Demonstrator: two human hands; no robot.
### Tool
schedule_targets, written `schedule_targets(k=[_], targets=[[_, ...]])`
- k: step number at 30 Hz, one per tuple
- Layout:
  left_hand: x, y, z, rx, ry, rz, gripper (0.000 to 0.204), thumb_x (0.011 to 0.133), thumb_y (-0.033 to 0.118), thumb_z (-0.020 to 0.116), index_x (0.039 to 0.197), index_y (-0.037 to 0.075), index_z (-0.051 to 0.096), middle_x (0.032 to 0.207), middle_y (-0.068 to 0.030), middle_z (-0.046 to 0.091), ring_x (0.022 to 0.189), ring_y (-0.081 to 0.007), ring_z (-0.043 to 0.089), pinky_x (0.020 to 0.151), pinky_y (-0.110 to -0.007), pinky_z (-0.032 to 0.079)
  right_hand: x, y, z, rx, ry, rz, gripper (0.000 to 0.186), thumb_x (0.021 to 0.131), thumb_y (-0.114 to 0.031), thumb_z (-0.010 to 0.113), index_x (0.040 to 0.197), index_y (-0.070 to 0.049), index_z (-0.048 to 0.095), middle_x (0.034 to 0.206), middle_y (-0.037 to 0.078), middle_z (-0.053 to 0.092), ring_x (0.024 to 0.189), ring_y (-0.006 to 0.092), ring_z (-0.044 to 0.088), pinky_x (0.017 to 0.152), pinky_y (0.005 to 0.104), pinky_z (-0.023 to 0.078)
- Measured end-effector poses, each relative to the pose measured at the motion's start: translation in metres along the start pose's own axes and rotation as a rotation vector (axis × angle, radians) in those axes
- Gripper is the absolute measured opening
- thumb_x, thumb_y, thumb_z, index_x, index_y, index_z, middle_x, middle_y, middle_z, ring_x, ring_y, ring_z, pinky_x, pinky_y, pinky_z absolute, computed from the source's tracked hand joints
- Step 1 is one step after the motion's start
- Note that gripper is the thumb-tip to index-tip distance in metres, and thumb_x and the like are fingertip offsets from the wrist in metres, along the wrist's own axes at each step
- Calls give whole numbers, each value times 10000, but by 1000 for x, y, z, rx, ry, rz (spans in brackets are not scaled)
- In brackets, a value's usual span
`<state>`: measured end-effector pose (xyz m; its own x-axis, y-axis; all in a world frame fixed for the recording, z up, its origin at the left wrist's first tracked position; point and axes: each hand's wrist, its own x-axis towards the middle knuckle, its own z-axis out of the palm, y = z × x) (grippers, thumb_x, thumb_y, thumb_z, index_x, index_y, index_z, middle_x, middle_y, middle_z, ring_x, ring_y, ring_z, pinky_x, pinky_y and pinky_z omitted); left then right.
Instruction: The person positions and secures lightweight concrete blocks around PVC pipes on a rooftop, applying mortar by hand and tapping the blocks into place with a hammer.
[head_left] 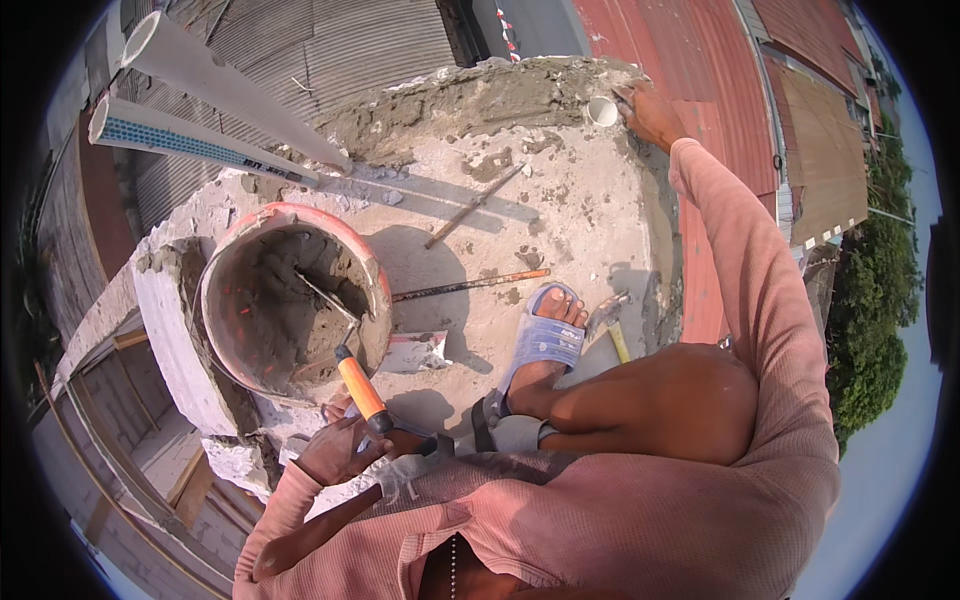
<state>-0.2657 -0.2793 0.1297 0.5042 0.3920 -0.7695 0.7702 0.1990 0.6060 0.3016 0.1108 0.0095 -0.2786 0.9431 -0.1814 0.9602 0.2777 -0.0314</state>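
My right hand [648, 113] reaches to the mortar-covered ledge [470, 92], its fingers apart and slightly bent right beside a short white pipe end [602, 112]. My left hand [338, 445] is low at the left, fingers apart, just under the orange-and-black handle of a trowel [360, 385]; whether it touches the handle is unclear. The trowel's blade end reaches into a red-rimmed bucket [370, 250] holding grey wet mortar [285, 315]. A thin rusty rod [475, 205] and a longer dark rod with an orange end [470, 284] lie on the concrete.
Two tall white pipes [230, 95] rise at the upper left. A yellow-handled hammer [618, 340] lies beside my sandalled foot [545, 355]. A broken white block [185, 320] flanks the bucket. Beyond the ledge are corrugated roofs [720, 150] and, at left, a lower wooden-framed space [120, 430].
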Motion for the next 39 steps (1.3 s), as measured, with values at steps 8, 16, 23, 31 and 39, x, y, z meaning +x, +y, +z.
schedule_targets(k=[8, 16, 23, 31, 39], targets=[[0, -1, 21, -83, 75, -79, 525, 984, 496, 592, 1119, -12, 612, 1037, -271, 661, 1031, -449, 627, 898, -497, 491, -33, -33, -30, -11, -126, 2, 250, 962, -183, 568, 1157, -66, 672, 1282, 128, 640, 1165, 365, 604, 979, 509, 490], [-2, -12, 24, -164, -36, -96, 539, 991, 506, 578, 1199, 9, 573, 1141, -290, 638, 1083, -459, 616, 910, -508, 488, -116, -42, -44, 436, -530, -19, 424, 987, -399, 557, 1125, -25, 703, 1051, 229, 697, 960, 407, 659, 908, 473, 479], [2, 6, 10, -60, -40, -165, 525, 1004, 499, 555, 1197, 12, 592, 1126, -288, 643, 1084, -459, 614, 912, -507, 487, -64, 42, -32, 159, -25, 192, 513, 1024, -384, 462, 1376, -27, 573, 1354, 186, 617, 1267, 367, 569, 1105, 430, 410], [-4, 3, 33, -170, 26, -56, 392, 1033, 399, 544, 1148, 45, 668, 1021, -165, 710, 996, -382, 676, 859, -444, 518, -82, -47, 0, -142, -255, 5, 664, 1057, -498, 384, 1506, -9, 394, 1482, 212, 479, 1458, 351, 349, 1246, 479, 192], [-5, -3, 30, -237, -18, 24, 337, 1019, 339, 574, 1156, 52, 685, 1101, -191, 707, 1067, -360, 662, 930, -439, 508, -118, -94, -43, 113, -346, -340, 394, 1032, -380, 510, 1082, -24, 672, 1085, 185, 672, 1101, 390, 598, 974, 500, 457]])
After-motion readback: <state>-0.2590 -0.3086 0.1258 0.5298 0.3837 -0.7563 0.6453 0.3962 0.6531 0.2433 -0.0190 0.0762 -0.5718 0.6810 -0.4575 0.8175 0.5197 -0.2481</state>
